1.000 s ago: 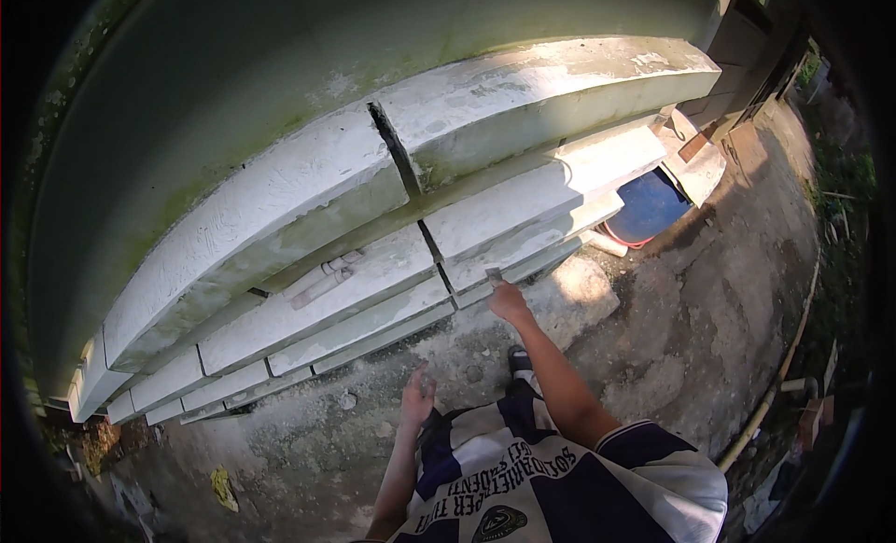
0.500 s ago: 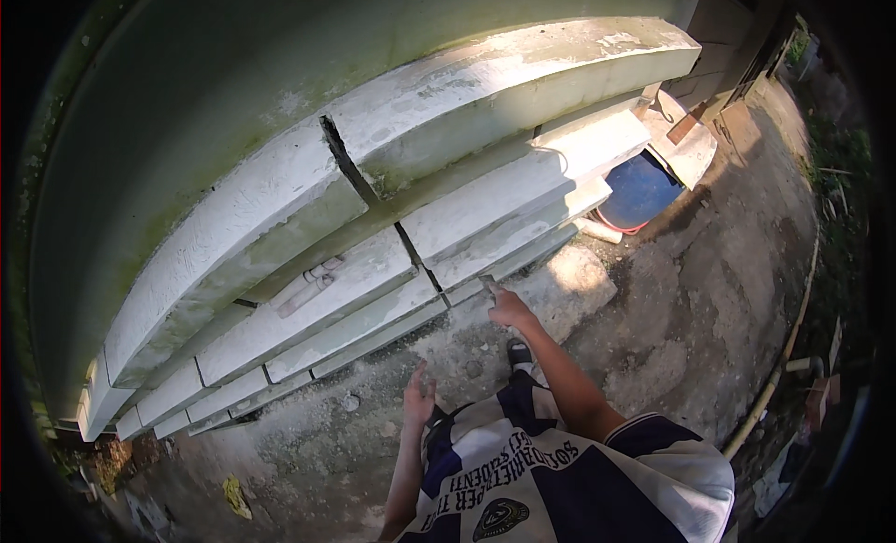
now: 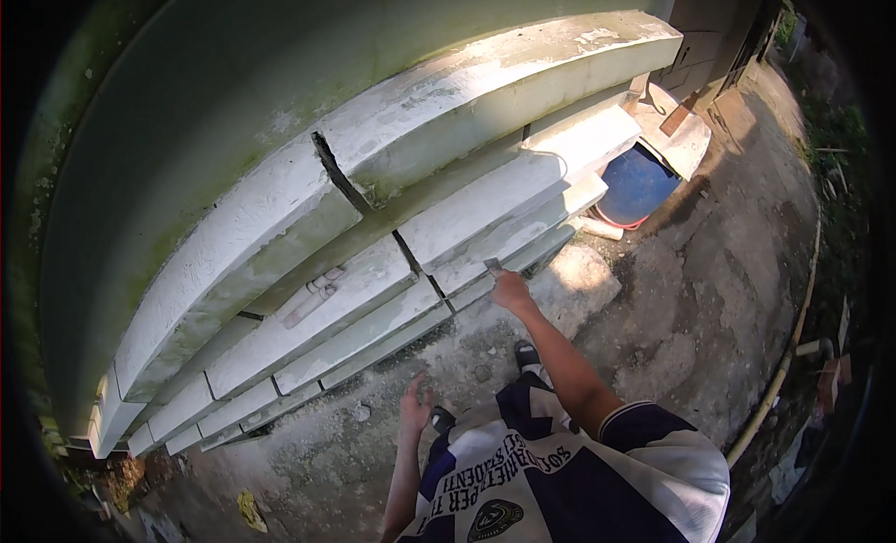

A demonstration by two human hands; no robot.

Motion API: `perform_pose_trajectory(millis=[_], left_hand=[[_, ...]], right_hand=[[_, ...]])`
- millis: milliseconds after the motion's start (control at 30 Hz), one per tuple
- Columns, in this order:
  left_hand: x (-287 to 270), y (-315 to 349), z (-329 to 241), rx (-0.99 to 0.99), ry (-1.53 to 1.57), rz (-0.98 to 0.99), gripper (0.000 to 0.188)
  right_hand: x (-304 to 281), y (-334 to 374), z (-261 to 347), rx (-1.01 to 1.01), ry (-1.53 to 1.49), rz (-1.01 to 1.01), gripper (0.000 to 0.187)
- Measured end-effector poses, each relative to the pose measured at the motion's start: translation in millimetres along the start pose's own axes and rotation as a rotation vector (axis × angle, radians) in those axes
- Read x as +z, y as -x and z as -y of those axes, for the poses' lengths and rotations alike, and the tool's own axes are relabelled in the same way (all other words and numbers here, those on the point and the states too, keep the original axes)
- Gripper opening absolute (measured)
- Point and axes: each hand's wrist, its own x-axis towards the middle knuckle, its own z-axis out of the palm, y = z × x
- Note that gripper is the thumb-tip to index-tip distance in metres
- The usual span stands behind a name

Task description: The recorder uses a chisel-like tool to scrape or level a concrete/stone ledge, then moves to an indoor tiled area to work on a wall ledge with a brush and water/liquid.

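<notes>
Right now, the right grip [image 3: 510,289] is closed around a small flat tool [image 3: 492,264], whose greyish blade pokes out past the fingers toward the tiered concrete [image 3: 523,203]. That tool lies in front of the lower tiers of the tiered concrete, just right of the dark joint [image 3: 407,252] that cuts down through them; whether the blade touches the surface, I cannot tell. The left grip [image 3: 416,401] is empty and loosely spread, its fingers apart, held out in front of the tiered concrete near the person's body. Along the top of the tiered concrete runs a curved ledge [image 3: 513,72], whitish and patchy above, with greenish stains on its front, and behind it rises a green wall [image 3: 233,86]. A pale, glove-like bundle [image 3: 315,296] rests on the tiered concrete, left of the joint. Off its right end stands a blue container [image 3: 639,193] with a reddish rim, a short pale cylinder [image 3: 600,228] lying just beside it. In front of the tiered concrete spreads rough, stained ground [image 3: 681,310]; a yellow scrap [image 3: 250,511] lies there toward its left end, and a long pole [image 3: 782,380] well apart to the right.
</notes>
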Motion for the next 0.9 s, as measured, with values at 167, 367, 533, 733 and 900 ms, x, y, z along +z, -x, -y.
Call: perform_pose_trajectory(millis=[167, 367, 533, 733, 900], left_hand=[[-6.0, 16.9, -0.1, -0.082, -0.012, -0.073, 0.04], [6.1, 14.4, -5.6, -0.109, 0.005, -0.04, 0.04], [10.3, 19.3, -6.8, -0.117, 0.03, -0.134, 0.038], [16.8, 24.2, -13.5, -0.181, 0.052, -0.251, 0.038], [24.5, 28.7, -24.3, -0.226, 0.109, -0.29, 0.036]], right_hand=[[-43.7, 46.2, 50.4, 0.065, 0.033, 0.108, 0.054], [-22.4, -5.3, 3.2, -0.121, 0.122, 0.063, 0.049], [-37.6, 23.0, 21.9, -0.123, 0.022, 0.068, 0.051], [-38.5, 40.4, 8.8, -0.197, 0.033, 0.046, 0.043], [-9.7, 15.9, 2.8, -0.172, 0.085, 0.043, 0.037]])
